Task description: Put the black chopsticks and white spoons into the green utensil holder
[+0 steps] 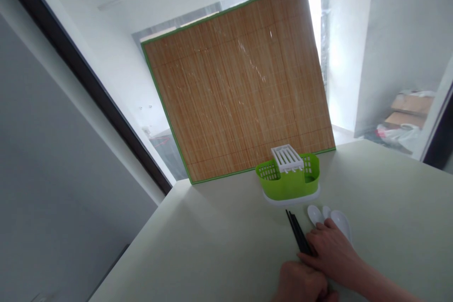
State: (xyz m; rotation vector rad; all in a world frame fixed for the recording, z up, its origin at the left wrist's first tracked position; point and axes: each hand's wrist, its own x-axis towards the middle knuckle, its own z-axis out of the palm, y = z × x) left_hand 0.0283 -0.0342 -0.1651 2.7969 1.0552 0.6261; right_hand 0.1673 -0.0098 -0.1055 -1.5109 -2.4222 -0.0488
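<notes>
Several black chopsticks lie in a bundle on the table, their thin ends pointing away from me. My right hand is closed over their middle, with the thumb across them and the fingertips right beside the spoons. Close to me, my left hand is curled into a fist at the near part of the bundle, which is mostly hidden. A white spoon, a second, partly covered spoon and a larger white spoon lie just beyond my right fingers.
Behind the chopsticks stands a green utensil basket with a white base and a slotted white piece on top. A green-edged bamboo mat leans upright against the glass at the back of the pale table. Cardboard boxes lie beyond the glass.
</notes>
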